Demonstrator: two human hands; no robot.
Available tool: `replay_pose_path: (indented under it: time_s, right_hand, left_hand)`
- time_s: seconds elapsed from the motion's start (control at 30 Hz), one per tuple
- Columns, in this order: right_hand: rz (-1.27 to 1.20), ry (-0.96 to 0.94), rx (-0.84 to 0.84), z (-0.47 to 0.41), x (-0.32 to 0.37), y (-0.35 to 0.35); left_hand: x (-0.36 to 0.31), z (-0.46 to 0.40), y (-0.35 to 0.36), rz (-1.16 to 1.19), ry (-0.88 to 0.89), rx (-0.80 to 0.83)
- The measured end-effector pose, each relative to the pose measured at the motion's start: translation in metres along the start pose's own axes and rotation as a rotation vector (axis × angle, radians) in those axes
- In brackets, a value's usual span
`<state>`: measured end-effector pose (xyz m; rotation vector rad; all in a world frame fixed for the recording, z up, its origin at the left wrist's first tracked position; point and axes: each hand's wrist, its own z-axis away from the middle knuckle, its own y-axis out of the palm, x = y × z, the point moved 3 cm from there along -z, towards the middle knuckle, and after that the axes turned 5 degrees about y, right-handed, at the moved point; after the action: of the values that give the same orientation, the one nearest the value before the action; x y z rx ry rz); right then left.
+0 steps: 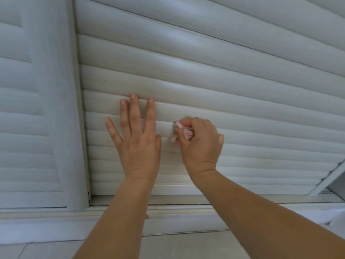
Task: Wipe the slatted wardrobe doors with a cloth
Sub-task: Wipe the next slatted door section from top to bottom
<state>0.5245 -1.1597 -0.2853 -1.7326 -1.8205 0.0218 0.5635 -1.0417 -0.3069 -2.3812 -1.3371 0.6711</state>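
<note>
**Two hands on the white door**

A big white door (205, 75) with long slats fills most of the frame; the slats run from side to side, one under the other. A second slatted door (24, 113) stands at the left edge, and a white post (74, 128) runs down between the two doors.

The left hand (136, 139) is in the middle of the frame; it lies flat on the slats with its fingers straight and spread wide, and it holds nothing; its fingertips (133, 96) point up the door.

The right hand (199, 144) is just beside it, a little to the right; its fingers are curled tight round a small pink and white cloth (182, 130); the cloth is bunched up and pokes out at the left side of the fist; it is pressed on a slat in the lower middle of the big door; the cloth looks a bit blurry.

Both bare arms reach up from the bottom of the frame. Under the doors is a track (242, 200), and below that a pale tiled floor (177, 247).
</note>
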Motion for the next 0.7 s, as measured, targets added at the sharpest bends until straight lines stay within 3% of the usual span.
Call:
replay_pose_path:
  time_s: [0.13, 0.33, 0.53, 0.7]
  right_hand:
    - [0.014, -0.092, 0.015, 0.004, -0.009, -0.014]
    - [-0.229, -0.034, 0.024, 0.003, -0.063, -0.051]
    - [-0.147, -0.132, 0.088, 0.001, -0.042, -0.028]
    - [-0.082, -0.453, 0.097, 0.01, 0.005, 0.006]
  left_hand:
    - [0.0, 0.0, 0.0, 0.015, -0.006, 0.003]
    - [-0.001, 0.0, 0.001, 0.009, -0.011, -0.008]
    - [-0.001, 0.001, 0.002, 0.02, -0.004, -0.012]
    - [0.005, 0.001, 0.001, 0.054, 0.024, -0.047]
